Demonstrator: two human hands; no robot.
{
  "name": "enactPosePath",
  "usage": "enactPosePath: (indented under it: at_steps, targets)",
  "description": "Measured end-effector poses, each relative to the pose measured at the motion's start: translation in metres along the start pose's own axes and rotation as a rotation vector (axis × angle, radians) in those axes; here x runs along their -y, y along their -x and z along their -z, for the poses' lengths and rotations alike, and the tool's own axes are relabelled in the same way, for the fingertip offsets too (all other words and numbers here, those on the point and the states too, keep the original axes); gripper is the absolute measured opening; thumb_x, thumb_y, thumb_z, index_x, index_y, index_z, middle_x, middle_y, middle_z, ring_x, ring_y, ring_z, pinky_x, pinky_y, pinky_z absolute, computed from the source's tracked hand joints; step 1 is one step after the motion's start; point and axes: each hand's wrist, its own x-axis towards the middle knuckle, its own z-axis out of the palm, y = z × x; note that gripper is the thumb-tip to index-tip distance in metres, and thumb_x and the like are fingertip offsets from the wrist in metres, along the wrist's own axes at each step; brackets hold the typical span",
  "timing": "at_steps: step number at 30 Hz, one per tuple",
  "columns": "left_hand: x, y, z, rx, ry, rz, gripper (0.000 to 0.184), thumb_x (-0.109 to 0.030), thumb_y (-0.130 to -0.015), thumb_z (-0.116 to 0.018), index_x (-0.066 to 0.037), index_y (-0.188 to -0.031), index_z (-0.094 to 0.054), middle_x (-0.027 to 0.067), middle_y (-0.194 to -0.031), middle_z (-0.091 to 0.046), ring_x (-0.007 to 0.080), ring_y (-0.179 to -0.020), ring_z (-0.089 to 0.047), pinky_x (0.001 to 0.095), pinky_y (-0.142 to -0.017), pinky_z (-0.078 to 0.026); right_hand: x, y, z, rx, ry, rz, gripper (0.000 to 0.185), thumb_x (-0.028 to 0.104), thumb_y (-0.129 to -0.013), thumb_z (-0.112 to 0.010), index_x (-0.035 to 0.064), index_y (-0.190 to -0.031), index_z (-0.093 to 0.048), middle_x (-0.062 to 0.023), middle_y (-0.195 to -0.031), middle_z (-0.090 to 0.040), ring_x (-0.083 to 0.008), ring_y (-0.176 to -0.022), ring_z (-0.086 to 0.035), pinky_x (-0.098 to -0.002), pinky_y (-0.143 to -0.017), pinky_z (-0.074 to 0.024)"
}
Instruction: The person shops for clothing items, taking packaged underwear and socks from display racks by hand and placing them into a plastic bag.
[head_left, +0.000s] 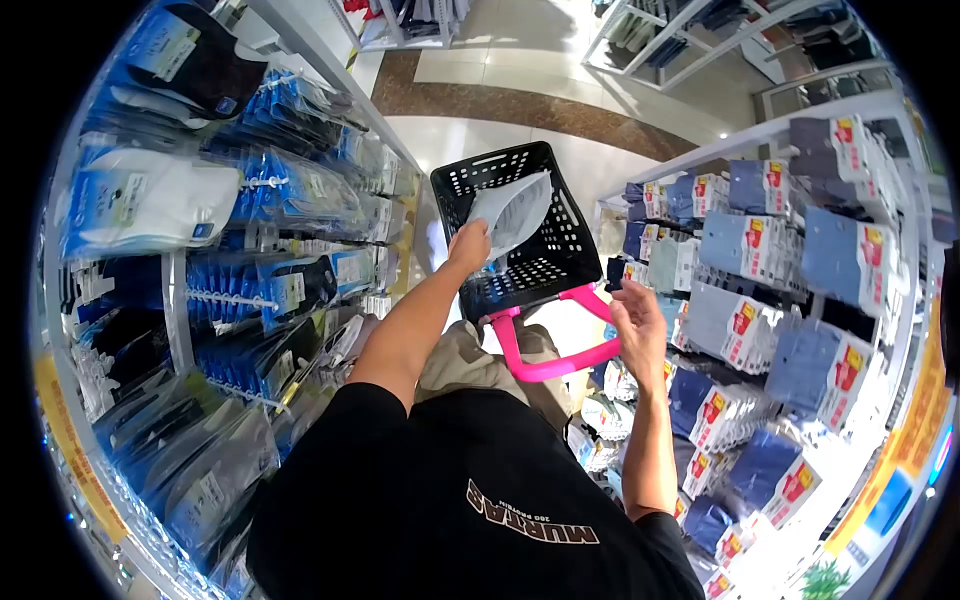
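1. The left hand (470, 247) has its fingers closed on the near edge of the packet (520, 212); a pinch there seems sound, firm enough to hold the film yet light enough not to crease it.
2. The packet is at the basket's mouth, within the rim as seen from above, its far end tilted away from the wrist; whether it touches the basket (574, 232) inside cannot be told.
3. A flat, floppy thing like this probably handles best with its broad face supported; held by one edge alone, it may sag or swing against the holed wall.
4. The right hand (640, 325) has its fingers partly curled and open, with nothing seen in them; it is just beside the pink handle (562, 370), though contact cannot be made out.
5. A light right-hand hold on the handle would likely steady the basket; without one, a nudge from the left wrist could tip or turn it.
6. The wearer's left forearm passes over the near-left side of the rim; a slightly raised wrist should spare both rim and packet a knock.
7. Racks (175, 315) stand close on both sides; elbows near the body would, I judge, avoid snagging the hanging packs (285, 190).
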Motion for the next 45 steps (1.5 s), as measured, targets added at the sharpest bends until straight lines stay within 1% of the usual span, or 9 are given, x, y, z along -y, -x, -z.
enactPosePath:
  at_steps: [6,11,15,17,24,31,32,38,45]
  targets:
    - [-0.001,-0.071,-0.031,0.059,-0.068,-0.046,0.011,-0.009,-0.085,-0.061,-0.004,-0.094,-0.057,0.0202,-0.106,-0.059,0.0434,-0.094,-0.060,0.0503,-0.080,-0.050,-0.034,-0.011,-0.009,0.107,0.377,-0.005,0.033,0.012,-0.087,-0.070,0.0002,-0.117,-0.061,-0.0158,-0.099,-0.069,-0.0288,-0.088,-0.067,-0.0369,-0.081,-0.0517]
    - [0.016,-0.107,-0.075,-0.062,-0.297,-0.090,0.049,-0.029,-0.091,-0.064,-0.009,-0.131,-0.044,0.0163,-0.123,-0.052,0.0394,-0.108,-0.059,0.0464,-0.089,-0.050,-0.051,-0.006,-0.002,0.060,0.383,-0.112,0.022,0.007,-0.085,-0.067,0.0001,-0.106,-0.066,-0.0146,-0.091,-0.068,-0.0278,-0.086,-0.067,-0.0358,-0.079,-0.0508]
    - [0.071,-0.078,-0.153,-0.071,-0.107,0.431,0.055,-0.033,-0.088,-0.065,0.002,-0.128,-0.049,0.0237,-0.130,-0.050,0.0368,-0.117,-0.053,0.0467,-0.095,-0.047,-0.067,-0.006,0.001,0.058,0.391,-0.093,0.020,0.008,-0.086,-0.063,-0.0005,-0.105,-0.064,-0.0105,-0.089,-0.068,-0.0194,-0.079,-0.064,-0.0308,-0.074,-0.0495]
    - [0.108,-0.065,-0.188,0.300,-0.065,0.710,0.044,-0.030,-0.086,-0.064,-0.001,-0.119,-0.060,0.0216,-0.131,-0.051,0.0361,-0.120,-0.052,0.0460,-0.101,-0.043,-0.068,-0.010,0.000,0.051,0.400,-0.044,0.023,0.013,-0.086,-0.062,-0.0004,-0.105,-0.064,-0.0113,-0.086,-0.068,-0.0203,-0.076,-0.064,-0.0312,-0.073,-0.0489]
    - [0.164,-0.071,-0.253,0.587,-0.698,0.284,0.038,-0.027,-0.088,-0.056,-0.015,-0.123,-0.067,0.0190,-0.152,-0.034,0.0409,-0.138,-0.032,0.0537,-0.110,-0.024,-0.076,-0.017,-0.004,-0.039,0.293,-0.017,0.028,0.022,-0.084,-0.065,-0.0020,-0.097,-0.063,-0.0150,-0.081,-0.068,-0.0284,-0.074,-0.064,-0.0372,-0.070,-0.0493]
    - [0.234,-0.097,-0.297,0.701,-0.853,0.193,0.054,-0.026,-0.095,-0.041,-0.013,-0.147,-0.040,0.0124,-0.162,-0.014,0.0411,-0.143,-0.025,0.0555,-0.113,-0.021,-0.080,-0.027,-0.007,-0.074,0.290,0.004,0.028,0.025,-0.086,-0.064,-0.0001,-0.096,-0.060,-0.0148,-0.077,-0.068,-0.0286,-0.071,-0.064,-0.0395,-0.068,-0.0507]
    - [0.232,-0.100,-0.302,0.605,-0.857,0.226,0.073,-0.036,-0.088,-0.061,-0.009,-0.150,-0.032,0.0068,-0.162,-0.015,0.0391,-0.145,-0.023,0.0528,-0.114,-0.021,-0.081,-0.027,-0.008,-0.089,0.283,-0.005,0.028,0.025,-0.086,-0.064,-0.0003,-0.096,-0.060,-0.0150,-0.077,-0.068,-0.0287,-0.070,-0.064,-0.0398,-0.068,-0.0508]
    - [0.229,-0.110,-0.295,0.174,-0.294,0.225,0.020,-0.012,-0.079,-0.065,-0.006,-0.098,-0.072,0.0170,-0.105,-0.069,0.0363,-0.101,-0.065,0.0439,-0.090,-0.051,-0.077,-0.026,-0.012,-0.146,0.239,-0.024,0.030,0.027,-0.086,-0.065,-0.0007,-0.095,-0.060,-0.0162,-0.078,-0.068,-0.0276,-0.071,-0.064,-0.0396,-0.069,-0.0506]
    - [0.148,-0.125,-0.259,-0.077,0.206,0.310,0.020,0.001,-0.076,-0.058,-0.006,-0.088,-0.073,0.0157,-0.085,-0.072,0.0315,-0.084,-0.070,0.0391,-0.079,-0.055,-0.063,-0.036,-0.017,-0.159,0.222,-0.021,0.030,0.022,-0.084,-0.064,-0.0024,-0.101,-0.062,-0.0157,-0.079,-0.067,-0.0255,-0.073,-0.063,-0.0349,-0.068,-0.0475]
